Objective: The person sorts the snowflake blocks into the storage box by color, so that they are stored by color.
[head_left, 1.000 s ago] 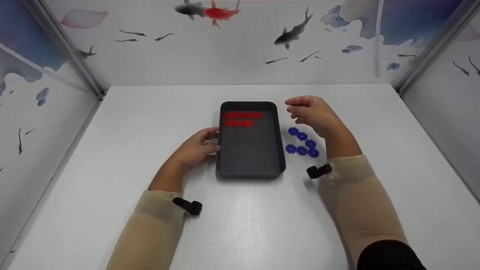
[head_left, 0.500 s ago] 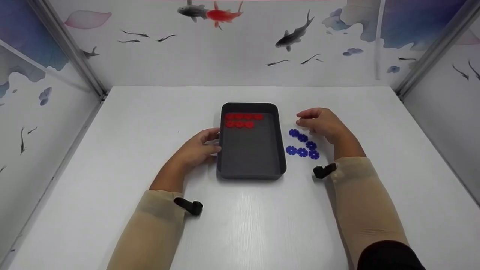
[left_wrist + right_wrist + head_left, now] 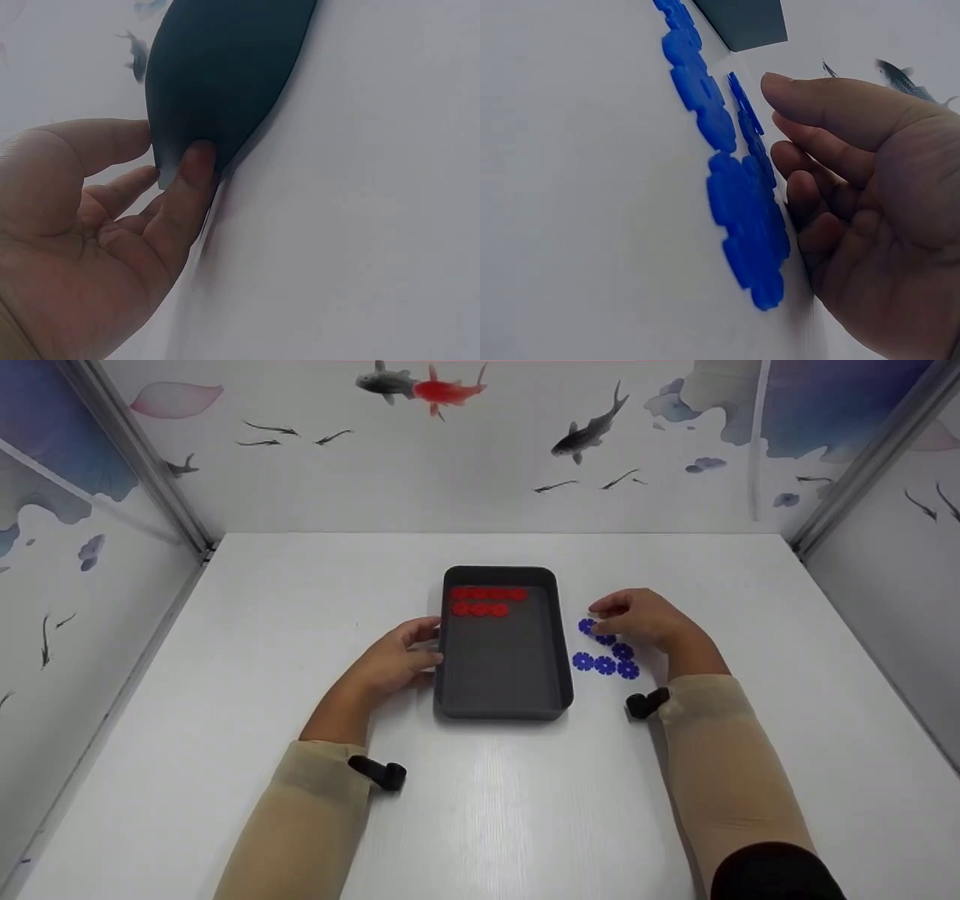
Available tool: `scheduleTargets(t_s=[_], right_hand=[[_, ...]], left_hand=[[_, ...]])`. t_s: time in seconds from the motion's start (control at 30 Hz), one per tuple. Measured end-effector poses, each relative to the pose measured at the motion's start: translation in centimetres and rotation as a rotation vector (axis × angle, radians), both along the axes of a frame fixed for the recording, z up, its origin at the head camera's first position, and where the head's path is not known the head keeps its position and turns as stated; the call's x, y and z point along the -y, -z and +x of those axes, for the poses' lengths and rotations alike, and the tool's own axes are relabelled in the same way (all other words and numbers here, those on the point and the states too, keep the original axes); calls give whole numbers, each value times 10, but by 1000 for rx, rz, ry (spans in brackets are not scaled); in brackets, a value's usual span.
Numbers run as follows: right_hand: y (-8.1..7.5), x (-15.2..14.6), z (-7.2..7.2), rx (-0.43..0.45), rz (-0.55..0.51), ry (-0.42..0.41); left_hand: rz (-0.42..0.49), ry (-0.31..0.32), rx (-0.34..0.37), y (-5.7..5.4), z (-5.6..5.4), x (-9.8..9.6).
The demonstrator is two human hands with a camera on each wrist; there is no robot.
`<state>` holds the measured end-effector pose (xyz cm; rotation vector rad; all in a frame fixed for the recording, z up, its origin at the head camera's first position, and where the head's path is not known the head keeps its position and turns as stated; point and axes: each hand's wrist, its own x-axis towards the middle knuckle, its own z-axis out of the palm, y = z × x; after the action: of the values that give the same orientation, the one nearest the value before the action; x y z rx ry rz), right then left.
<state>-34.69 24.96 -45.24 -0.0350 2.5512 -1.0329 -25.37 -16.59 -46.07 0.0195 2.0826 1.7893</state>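
a dark grey rectangular tray with rounded corners [image 3: 499, 667] lies on a smooth white bench [image 3: 465, 810], about midway between the bench's left and right edges and a little in from its far edge. the left hand [image 3: 394, 656] is beside the tray's left side, its thumb and fingers spread apart and resting against the outer wall without closing round it. inside the tray, seven red, flat, plastic-looking notched discs [image 3: 480, 594] lie toward the far left corner, four in a row near the far wall and three in a row just below. between the tray and the bench's right edge lie six blue, flat, plastic-looking notched discs [image 3: 605, 665], three in a slanting line and three in a nearer row, the two lines meeting on the right. the right hand [image 3: 645, 619] is over the far end of the slanting line, thumb and fingers loosely bent with a gap between them, gripping nothing; whether a fingertip touches a disc i cannot tell.
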Motion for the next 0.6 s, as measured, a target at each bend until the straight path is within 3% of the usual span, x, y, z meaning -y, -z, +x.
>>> scheduleTargets(t_s=[0.3,0.6], right_hand=[[-2,8,1,11,114,-4],[-3,9,-1,-9,128,-38]], left_hand=[[-17,-11,8,-1,1,-1],[-4,-17,12,0,0,0]])
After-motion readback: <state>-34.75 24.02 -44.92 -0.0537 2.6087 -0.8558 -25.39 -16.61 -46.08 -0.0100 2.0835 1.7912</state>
